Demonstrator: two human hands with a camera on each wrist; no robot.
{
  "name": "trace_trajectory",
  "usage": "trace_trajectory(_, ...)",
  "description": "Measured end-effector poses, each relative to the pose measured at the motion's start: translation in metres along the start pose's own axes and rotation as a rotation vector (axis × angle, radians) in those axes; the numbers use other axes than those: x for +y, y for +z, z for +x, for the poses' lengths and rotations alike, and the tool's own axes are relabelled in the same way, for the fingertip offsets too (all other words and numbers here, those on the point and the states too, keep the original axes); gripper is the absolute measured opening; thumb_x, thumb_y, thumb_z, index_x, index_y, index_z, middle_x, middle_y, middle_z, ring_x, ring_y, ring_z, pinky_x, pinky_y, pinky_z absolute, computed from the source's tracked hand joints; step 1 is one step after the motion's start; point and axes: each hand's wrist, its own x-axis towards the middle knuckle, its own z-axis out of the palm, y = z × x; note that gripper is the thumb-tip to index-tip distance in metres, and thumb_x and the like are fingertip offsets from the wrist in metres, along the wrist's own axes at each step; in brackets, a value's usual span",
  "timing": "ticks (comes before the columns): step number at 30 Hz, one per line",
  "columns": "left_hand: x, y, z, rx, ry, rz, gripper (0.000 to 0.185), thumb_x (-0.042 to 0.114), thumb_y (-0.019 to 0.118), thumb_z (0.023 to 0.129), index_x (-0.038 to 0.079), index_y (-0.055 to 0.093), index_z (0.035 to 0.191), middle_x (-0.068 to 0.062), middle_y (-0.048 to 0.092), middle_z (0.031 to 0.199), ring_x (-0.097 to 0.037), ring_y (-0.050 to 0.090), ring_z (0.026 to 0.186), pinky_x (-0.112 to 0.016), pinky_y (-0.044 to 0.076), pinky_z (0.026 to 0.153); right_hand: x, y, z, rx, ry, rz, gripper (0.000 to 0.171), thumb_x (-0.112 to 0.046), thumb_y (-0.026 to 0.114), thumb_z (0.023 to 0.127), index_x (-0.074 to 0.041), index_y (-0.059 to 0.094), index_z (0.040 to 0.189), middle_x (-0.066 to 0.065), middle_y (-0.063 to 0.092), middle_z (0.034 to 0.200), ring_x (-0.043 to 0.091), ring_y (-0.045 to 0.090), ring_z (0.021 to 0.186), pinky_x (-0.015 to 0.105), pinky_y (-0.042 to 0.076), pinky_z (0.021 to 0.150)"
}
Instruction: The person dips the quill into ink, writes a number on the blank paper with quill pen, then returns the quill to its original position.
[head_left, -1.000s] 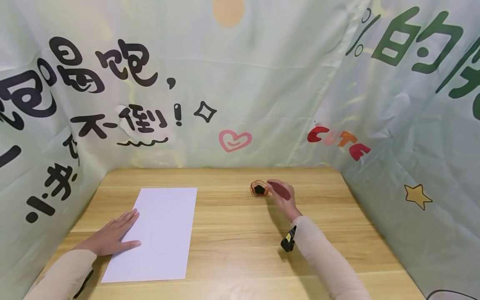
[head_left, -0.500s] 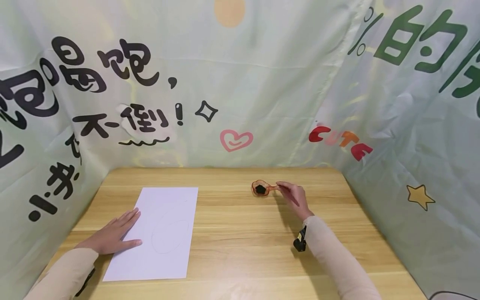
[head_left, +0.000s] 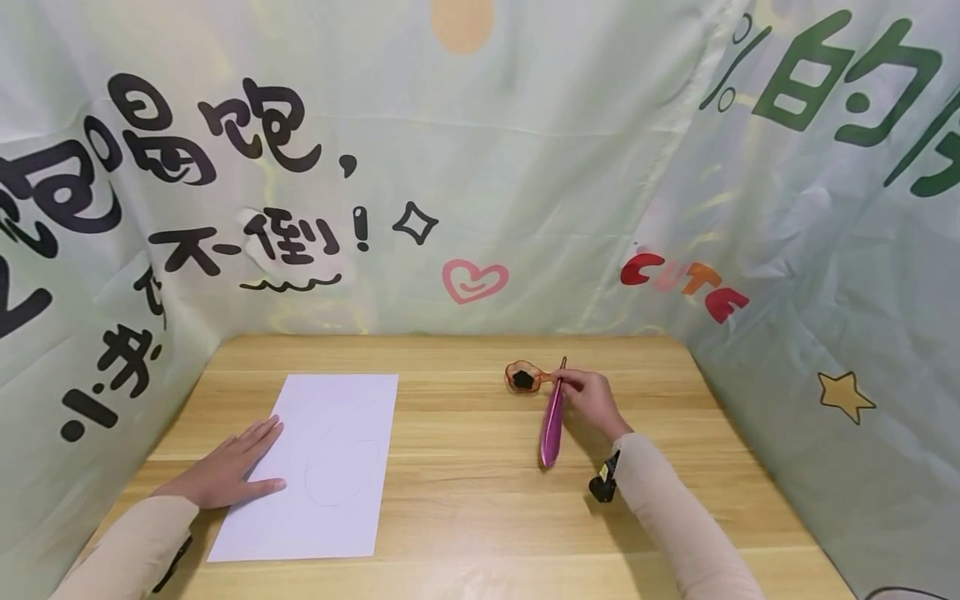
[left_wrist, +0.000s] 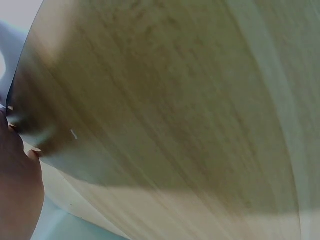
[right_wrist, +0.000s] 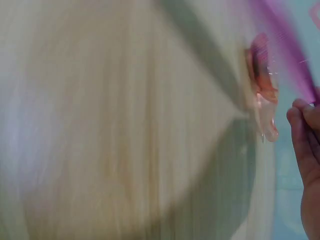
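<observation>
The right hand (head_left: 592, 398) is pinching a purple feather quill (head_left: 552, 423) near its dark tip, with the fingers (head_left: 572, 382) curling round the shaft, and the quill is hanging from that grip so that its broad purple vane is trailing back toward the person and its lower end is lying on or just over the wooden tabletop (head_left: 465, 467); which of the two cannot be told. Just beyond the fingers and slightly to their left, a small orange transparent ink dish (head_left: 523, 377) with black ink in it is sitting on the tabletop, its little handle pointing at the fingertips and nearly touching them. The right wrist view is showing the same thing blurred: the ink dish (right_wrist: 260, 82) is standing just ahead of the curled fingers (right_wrist: 302, 135), and the purple quill (right_wrist: 285, 45) is slanting above them. The left hand (head_left: 225, 471) is lying flat with straight, relaxed fingers, grasping nothing, and is pressing down the near left edge of a white sheet of paper (head_left: 322, 467) that is bearing a faint pencilled oval to the right of those fingers. A black wrist device (head_left: 604, 483) is sitting under the right sleeve, behind the fingers.
</observation>
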Motion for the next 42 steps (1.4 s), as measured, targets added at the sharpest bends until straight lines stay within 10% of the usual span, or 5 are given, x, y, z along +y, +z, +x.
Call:
trace_trajectory(6,0.002,0.002,-0.002,0.066,0.042,0.005,0.093,0.058,0.063,0.084,-0.001,0.031,0.148,-0.023,0.027,0.153,-0.047,0.026,0.137,-0.068,0.023,0.104,-0.001,-0.002,-0.001,0.002,0.116,0.240,0.023,-0.002,0.056,0.094,0.005,0.067,0.113,0.023,0.067,0.109,0.031,0.066,0.099,0.021,0.054,0.079)
trace_trajectory(22,-0.010,0.015,-0.003,0.162,0.105,0.023,0.090,0.056,0.063,0.085,0.006,0.027,0.151,-0.018,0.027,0.155,-0.040,0.025,0.140,-0.068,0.023,0.103,-0.003,0.006,0.003,0.001,0.247,0.254,0.036,-0.009,0.063,0.092,-0.001,0.050,0.126,0.028,0.065,0.110,0.013,0.066,0.073,0.023,0.052,0.057)
trace_trajectory(27,-0.013,0.018,-0.004,0.149,0.102,0.023,0.090,0.056,0.059,0.087,0.009,0.021,0.153,-0.013,0.020,0.159,-0.029,0.011,0.147,-0.056,0.003,0.116,-0.001,0.011,0.003,0.020,0.265,0.143,0.035,-0.013,0.065,0.092,0.004,0.058,0.122,0.024,0.068,0.107,0.014,0.068,0.079,0.022,0.053,0.063)
trace_trajectory(38,-0.012,0.016,-0.003,0.134,0.092,-0.009,0.091,0.057,0.062,0.085,0.007,0.025,0.152,-0.016,0.023,0.157,-0.037,0.019,0.144,-0.065,0.016,0.109,0.000,0.018,0.005,0.081,0.377,0.084,0.024,-0.011,0.068,0.089,0.004,0.069,0.107,0.016,0.070,0.093,0.014,0.064,0.075,0.021,0.051,0.063)
trace_trajectory(42,-0.015,0.017,-0.003,0.144,0.116,0.012,0.089,0.056,0.059,0.087,0.007,0.023,0.152,-0.013,0.021,0.158,-0.028,0.012,0.147,-0.045,-0.005,0.118,0.001,0.019,0.005,0.095,0.400,0.072,0.023,-0.011,0.069,0.088,0.004,0.070,0.105,0.019,0.070,0.098,0.014,0.065,0.076,0.021,0.052,0.063)
